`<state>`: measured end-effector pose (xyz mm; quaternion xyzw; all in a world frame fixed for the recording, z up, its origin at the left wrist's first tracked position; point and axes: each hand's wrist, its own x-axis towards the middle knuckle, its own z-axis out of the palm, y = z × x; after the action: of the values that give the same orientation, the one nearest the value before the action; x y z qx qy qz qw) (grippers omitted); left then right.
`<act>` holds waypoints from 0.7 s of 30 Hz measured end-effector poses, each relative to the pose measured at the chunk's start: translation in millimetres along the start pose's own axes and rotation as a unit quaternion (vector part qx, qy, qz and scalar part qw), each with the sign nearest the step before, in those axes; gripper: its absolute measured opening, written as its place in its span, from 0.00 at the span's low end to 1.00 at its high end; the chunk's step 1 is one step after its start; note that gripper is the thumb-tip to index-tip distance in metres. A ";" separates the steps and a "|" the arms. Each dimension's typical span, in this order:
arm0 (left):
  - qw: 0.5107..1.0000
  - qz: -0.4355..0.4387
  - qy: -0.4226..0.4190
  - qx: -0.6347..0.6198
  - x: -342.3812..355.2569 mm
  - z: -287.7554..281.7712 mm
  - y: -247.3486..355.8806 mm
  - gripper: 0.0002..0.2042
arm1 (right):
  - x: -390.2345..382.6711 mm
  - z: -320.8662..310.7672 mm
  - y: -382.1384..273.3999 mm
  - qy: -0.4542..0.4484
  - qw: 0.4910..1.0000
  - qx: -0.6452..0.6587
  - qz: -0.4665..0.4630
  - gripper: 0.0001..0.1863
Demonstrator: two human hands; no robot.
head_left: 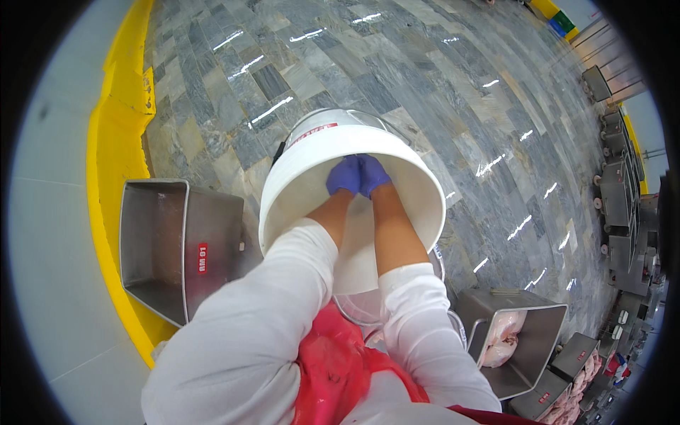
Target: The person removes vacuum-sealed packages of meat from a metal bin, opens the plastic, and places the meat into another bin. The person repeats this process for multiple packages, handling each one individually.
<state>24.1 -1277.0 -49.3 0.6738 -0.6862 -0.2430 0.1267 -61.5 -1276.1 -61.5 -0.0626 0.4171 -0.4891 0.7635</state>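
Observation:
A large round white tub point(283, 195) is in front of me, its wide mouth turned toward me. Both of my arms reach down into it. My left hand point(344, 176) and my right hand point(373, 174), in purple gloves, are side by side and touching near the tub's far inner wall. The backs of the hands face me. Their fingers point away and are hidden, so whether they hold anything does not show. Beyond the tub's far rim and below its near side, parts of a round, shiny container point(347, 119) show, with a red label.
At left, a steel bin point(216, 219) stands by a yellow curb point(120, 142) along the wall. To the right, another steel bin point(528, 336) holds pale raw meat point(503, 340). Several more metal bins line the right side. The grey tiled floor point(340, 64) looks shiny.

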 end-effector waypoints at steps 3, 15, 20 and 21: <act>0.996 -0.074 -0.050 0.015 -5.0 -28.7 -30.9 0.21 | -45.0 42.1 -19.1 0.075 0.997 -0.028 -0.008 0.23; 0.759 -0.329 0.013 -0.562 0.5 -6.3 -15.8 0.16 | 35.9 -21.2 6.6 0.142 0.977 0.142 0.068 0.25; 1.000 0.001 0.006 0.020 18.3 -8.4 -23.1 0.12 | 43.8 29.4 29.3 0.019 0.987 0.121 0.103 0.17; 0.978 0.085 -0.030 0.190 28.1 1.1 -19.1 0.12 | 41.9 23.9 29.0 -0.022 0.987 0.126 0.092 0.15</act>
<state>38.4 -1304.1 -64.1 0.6171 -0.7782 -0.1167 -0.0035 -17.4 -1302.1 -84.8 0.0621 0.3389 -0.4641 0.8160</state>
